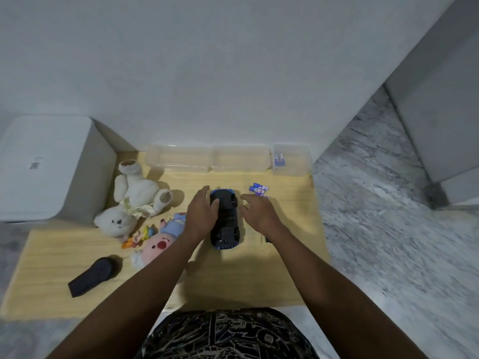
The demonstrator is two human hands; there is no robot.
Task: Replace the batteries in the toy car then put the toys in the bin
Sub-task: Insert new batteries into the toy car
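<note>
Wooden table (233, 275) | toy car (226, 218) between left hand (201, 212), right hand (258, 212)

On my left stands a white box-shaped appliance (49, 164) with a small label on top, its corner over the pale wooden tabletop (233, 281). A white wall (233, 73) rises straight behind the tabletop. To my right the floor (388, 229) is grey marbled stone, and a grey cabinet (435, 130) stands on it at the far right. My dark patterned shorts (223, 335) show at the bottom edge.
</note>
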